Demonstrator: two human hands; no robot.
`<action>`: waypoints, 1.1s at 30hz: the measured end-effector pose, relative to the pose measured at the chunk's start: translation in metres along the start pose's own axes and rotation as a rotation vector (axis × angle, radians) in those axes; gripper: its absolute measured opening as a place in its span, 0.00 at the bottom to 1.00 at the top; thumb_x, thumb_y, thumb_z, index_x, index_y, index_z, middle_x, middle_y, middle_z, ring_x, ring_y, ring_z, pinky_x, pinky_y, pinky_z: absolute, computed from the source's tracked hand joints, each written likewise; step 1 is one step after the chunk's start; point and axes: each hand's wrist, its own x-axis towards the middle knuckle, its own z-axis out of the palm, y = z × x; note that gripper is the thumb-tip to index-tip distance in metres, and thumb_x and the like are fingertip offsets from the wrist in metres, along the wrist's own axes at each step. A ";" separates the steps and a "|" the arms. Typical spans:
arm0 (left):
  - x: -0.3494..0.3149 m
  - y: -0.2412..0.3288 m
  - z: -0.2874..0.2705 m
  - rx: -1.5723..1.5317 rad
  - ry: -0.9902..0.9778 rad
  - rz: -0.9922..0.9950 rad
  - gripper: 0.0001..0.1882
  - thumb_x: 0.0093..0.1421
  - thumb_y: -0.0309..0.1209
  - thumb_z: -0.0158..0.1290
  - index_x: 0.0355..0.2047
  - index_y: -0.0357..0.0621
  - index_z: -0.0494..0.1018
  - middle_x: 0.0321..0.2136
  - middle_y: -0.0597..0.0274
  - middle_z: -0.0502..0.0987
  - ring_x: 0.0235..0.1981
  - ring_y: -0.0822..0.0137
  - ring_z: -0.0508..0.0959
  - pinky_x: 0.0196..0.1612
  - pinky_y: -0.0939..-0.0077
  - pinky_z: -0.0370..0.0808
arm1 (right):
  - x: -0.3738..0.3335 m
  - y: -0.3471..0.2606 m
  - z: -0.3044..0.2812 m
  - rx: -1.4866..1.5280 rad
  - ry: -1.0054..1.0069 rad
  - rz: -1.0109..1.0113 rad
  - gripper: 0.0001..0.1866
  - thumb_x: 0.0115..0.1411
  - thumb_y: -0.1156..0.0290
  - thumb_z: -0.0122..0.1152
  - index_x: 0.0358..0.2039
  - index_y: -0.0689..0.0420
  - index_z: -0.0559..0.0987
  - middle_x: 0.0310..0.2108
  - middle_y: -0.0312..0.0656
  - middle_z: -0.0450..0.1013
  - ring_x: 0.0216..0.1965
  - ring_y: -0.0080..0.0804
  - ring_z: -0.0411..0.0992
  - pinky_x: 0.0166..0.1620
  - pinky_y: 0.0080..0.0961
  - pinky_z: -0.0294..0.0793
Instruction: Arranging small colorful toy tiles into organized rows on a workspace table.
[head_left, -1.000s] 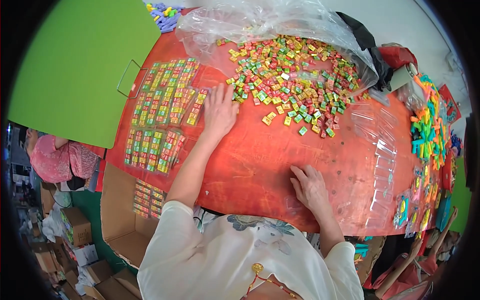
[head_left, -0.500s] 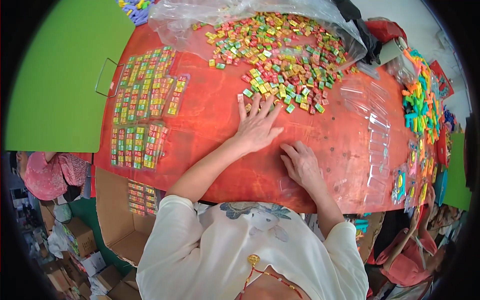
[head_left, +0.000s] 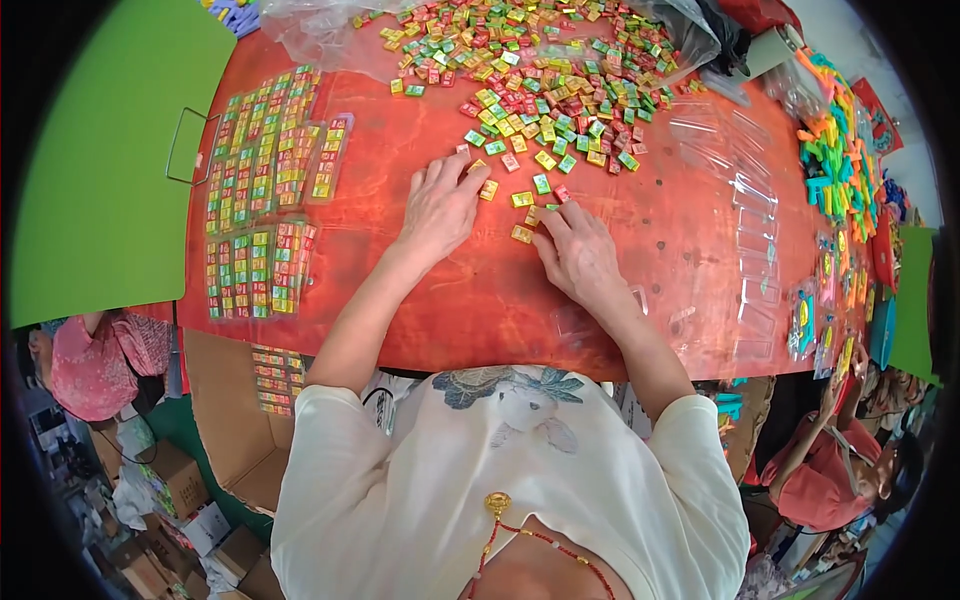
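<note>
Small red, yellow and green block-shaped pieces lie in a large loose pile (head_left: 560, 105) on the red tabletop (head_left: 450, 320). At the near left of the pile, my left hand (head_left: 440, 208) rests palm down, fingers stretched, fingertips touching or nearly touching a few pieces. A yellow piece (head_left: 488, 190) sits just right of those fingers. My right hand (head_left: 583, 252) has its fingers bent but apart over several scattered pieces, among them a yellow one (head_left: 521, 234) by the thumb. A green piece (head_left: 542, 184) lies between the hands. Part of what is under the right fingers is hidden.
Clear packs filled with rows of pieces (head_left: 235, 270) cover the table's left side. Empty clear trays (head_left: 755, 265) line the right, near a heap of colourful plastic toys (head_left: 835, 160). A cardboard box (head_left: 225, 400) stands below the left edge. Another person (head_left: 820, 470) is at the right.
My left hand has moved left and nearer me. My right hand has moved up among the pieces, and several pieces now lie spread out from the pile's near edge.
</note>
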 end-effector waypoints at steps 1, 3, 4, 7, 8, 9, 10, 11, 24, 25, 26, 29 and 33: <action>-0.001 0.003 -0.001 -0.004 -0.012 -0.006 0.20 0.58 0.26 0.56 0.52 0.47 0.76 0.55 0.53 0.71 0.55 0.53 0.70 0.55 0.54 0.66 | 0.001 -0.002 0.002 -0.066 0.013 -0.037 0.13 0.59 0.67 0.64 0.43 0.56 0.78 0.35 0.42 0.70 0.38 0.40 0.73 0.39 0.37 0.71; -0.003 0.007 -0.004 -0.012 -0.024 -0.013 0.20 0.57 0.27 0.56 0.51 0.47 0.76 0.56 0.52 0.70 0.55 0.53 0.70 0.56 0.52 0.64 | 0.000 -0.006 0.003 -0.089 -0.006 -0.072 0.13 0.58 0.67 0.65 0.43 0.56 0.78 0.35 0.41 0.70 0.37 0.39 0.73 0.39 0.36 0.69; -0.005 0.008 -0.004 0.031 -0.026 0.007 0.19 0.57 0.28 0.57 0.50 0.48 0.76 0.55 0.52 0.70 0.55 0.53 0.69 0.56 0.50 0.63 | -0.001 -0.008 0.003 -0.109 -0.023 -0.107 0.13 0.58 0.66 0.65 0.43 0.56 0.78 0.35 0.41 0.70 0.37 0.37 0.72 0.38 0.34 0.68; -0.016 0.016 -0.010 0.063 -0.045 0.030 0.18 0.56 0.29 0.58 0.48 0.49 0.77 0.52 0.53 0.70 0.53 0.54 0.69 0.55 0.47 0.61 | -0.007 -0.012 0.006 -0.140 -0.076 -0.129 0.16 0.57 0.69 0.66 0.46 0.56 0.78 0.37 0.41 0.71 0.38 0.38 0.73 0.40 0.34 0.69; -0.021 0.020 -0.012 0.054 -0.060 0.033 0.18 0.55 0.30 0.59 0.47 0.50 0.77 0.50 0.54 0.71 0.52 0.55 0.69 0.55 0.46 0.60 | -0.010 -0.012 0.007 -0.140 -0.078 -0.127 0.16 0.57 0.69 0.66 0.46 0.56 0.78 0.37 0.41 0.71 0.38 0.38 0.73 0.40 0.34 0.69; -0.027 0.024 -0.015 0.054 -0.060 0.033 0.18 0.55 0.30 0.59 0.47 0.50 0.77 0.50 0.54 0.71 0.52 0.55 0.69 0.55 0.46 0.60 | -0.012 -0.013 0.009 -0.141 -0.070 -0.130 0.15 0.58 0.69 0.66 0.46 0.56 0.78 0.36 0.41 0.71 0.38 0.38 0.73 0.40 0.34 0.68; -0.034 0.029 -0.017 0.042 -0.086 0.005 0.18 0.57 0.30 0.59 0.49 0.51 0.77 0.50 0.54 0.71 0.53 0.55 0.70 0.56 0.46 0.59 | -0.012 -0.013 0.009 -0.141 -0.061 -0.133 0.15 0.58 0.69 0.65 0.45 0.56 0.78 0.36 0.40 0.71 0.38 0.38 0.73 0.40 0.34 0.68; -0.039 0.032 -0.019 0.030 -0.112 -0.023 0.18 0.58 0.30 0.60 0.50 0.52 0.77 0.49 0.55 0.71 0.53 0.55 0.70 0.57 0.46 0.59 | -0.011 -0.012 0.010 -0.140 -0.061 -0.132 0.15 0.58 0.69 0.65 0.45 0.56 0.78 0.36 0.40 0.71 0.38 0.38 0.73 0.40 0.34 0.68; 0.013 -0.020 -0.003 0.125 0.075 -0.036 0.18 0.60 0.32 0.57 0.52 0.49 0.75 0.49 0.58 0.71 0.52 0.56 0.70 0.54 0.54 0.62 | 0.007 0.007 -0.002 -0.182 0.082 0.076 0.13 0.60 0.70 0.63 0.45 0.55 0.76 0.36 0.43 0.71 0.39 0.43 0.73 0.43 0.39 0.70; 0.015 -0.025 0.000 0.158 0.036 -0.040 0.17 0.61 0.33 0.57 0.50 0.49 0.76 0.46 0.59 0.71 0.50 0.57 0.70 0.53 0.53 0.62 | 0.009 0.018 0.000 -0.246 0.061 0.091 0.15 0.60 0.70 0.63 0.48 0.54 0.75 0.37 0.42 0.71 0.40 0.42 0.73 0.42 0.38 0.70; 0.013 -0.029 0.002 0.171 0.046 -0.031 0.16 0.61 0.35 0.57 0.49 0.50 0.76 0.45 0.60 0.71 0.50 0.58 0.70 0.53 0.53 0.62 | 0.007 0.024 -0.001 -0.249 0.060 0.089 0.15 0.60 0.70 0.63 0.48 0.54 0.75 0.37 0.42 0.71 0.40 0.42 0.73 0.42 0.38 0.70; 0.001 -0.024 -0.003 0.132 0.014 -0.048 0.15 0.61 0.35 0.57 0.49 0.51 0.77 0.46 0.58 0.71 0.51 0.57 0.70 0.54 0.52 0.62 | -0.001 0.039 -0.003 -0.333 -0.038 0.094 0.15 0.60 0.70 0.63 0.47 0.54 0.76 0.38 0.42 0.71 0.40 0.41 0.72 0.42 0.37 0.69; -0.035 -0.012 -0.016 0.067 0.010 -0.079 0.16 0.62 0.35 0.57 0.51 0.50 0.76 0.55 0.52 0.70 0.58 0.51 0.67 0.58 0.47 0.59 | -0.024 0.028 -0.007 -0.322 0.010 -0.006 0.10 0.58 0.68 0.63 0.41 0.53 0.77 0.34 0.40 0.69 0.37 0.39 0.71 0.40 0.36 0.67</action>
